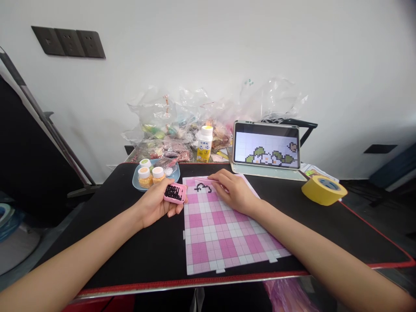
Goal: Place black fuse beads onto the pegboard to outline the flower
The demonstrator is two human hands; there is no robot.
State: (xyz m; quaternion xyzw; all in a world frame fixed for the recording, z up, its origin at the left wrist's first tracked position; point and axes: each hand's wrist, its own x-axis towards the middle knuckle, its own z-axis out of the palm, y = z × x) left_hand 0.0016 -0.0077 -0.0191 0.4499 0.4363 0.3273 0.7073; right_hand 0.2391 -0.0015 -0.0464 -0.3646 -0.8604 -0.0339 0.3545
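Note:
My left hand (159, 203) is closed around a small pink tray (185, 193) of black fuse beads (173, 192), held just left of the pegboard. A pink-and-white checked pegboard (212, 234) lies flat on the black mat. Near its far left corner, black beads form a curved outline (204, 187). Over the board's far part, my right hand (234, 190) pinches a slim pink pen-like tool (202, 179), which points left above the outline. The tool's exact kind is too small to make out.
A blue dish (138, 182) with several bead jars stands at the back left. Behind are a white-and-yellow bottle (204, 145) and plastic bags (159, 112). A tablet (266, 145) shows a pixel pattern. Yellow tape (320, 190) lies on the right.

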